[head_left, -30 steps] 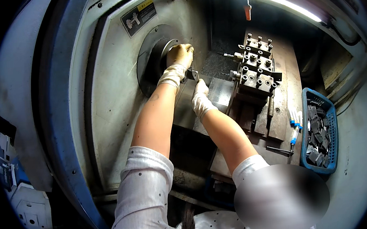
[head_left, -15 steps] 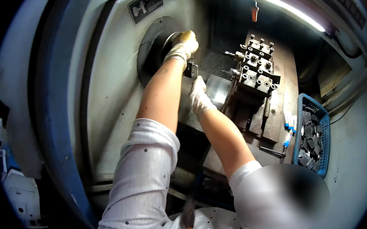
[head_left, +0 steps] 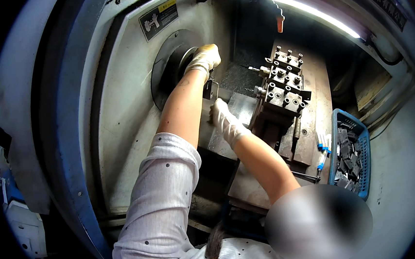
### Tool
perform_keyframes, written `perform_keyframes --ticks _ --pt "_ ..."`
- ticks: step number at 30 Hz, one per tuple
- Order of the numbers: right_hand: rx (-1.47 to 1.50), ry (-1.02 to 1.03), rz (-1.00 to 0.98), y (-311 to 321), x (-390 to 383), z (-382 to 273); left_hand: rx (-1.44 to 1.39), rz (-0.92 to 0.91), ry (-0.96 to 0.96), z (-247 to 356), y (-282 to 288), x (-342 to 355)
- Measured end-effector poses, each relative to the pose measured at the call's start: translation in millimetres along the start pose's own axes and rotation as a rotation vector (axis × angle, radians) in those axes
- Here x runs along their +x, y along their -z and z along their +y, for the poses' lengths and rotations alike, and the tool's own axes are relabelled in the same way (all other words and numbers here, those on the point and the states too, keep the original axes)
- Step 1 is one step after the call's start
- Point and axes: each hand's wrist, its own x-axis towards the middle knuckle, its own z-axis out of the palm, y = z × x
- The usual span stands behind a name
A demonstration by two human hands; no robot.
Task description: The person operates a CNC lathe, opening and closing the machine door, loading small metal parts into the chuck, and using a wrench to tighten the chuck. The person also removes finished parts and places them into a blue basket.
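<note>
A small grey metal plate (head_left: 214, 91) is already at the dark round metal chuck (head_left: 176, 65), clamping unclear; left hand (head_left: 205, 57) curls there, right hand (head_left: 226, 120) bunches below, grips hidden.

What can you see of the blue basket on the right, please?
The blue basket looks like plastic, roughly rectangular, with a rim and a wall pierced by small openings. Its open top faces up, and a heap of grey and dark metal-looking pieces lies inside. It sits to the right of the brown machine bed; whether they touch is unclear.
</note>
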Motion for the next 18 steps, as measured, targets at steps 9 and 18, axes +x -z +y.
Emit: perform_keyframes --ticks 9,18 --pt "0.469 0.085 -0.169 4 21 -37 -0.443 0.296 0.159 -2 -6 -36" --pt "-1.018 0.646 -0.027 41 -71 -96 -0.512 0.425 0.156 0 -12 -45"
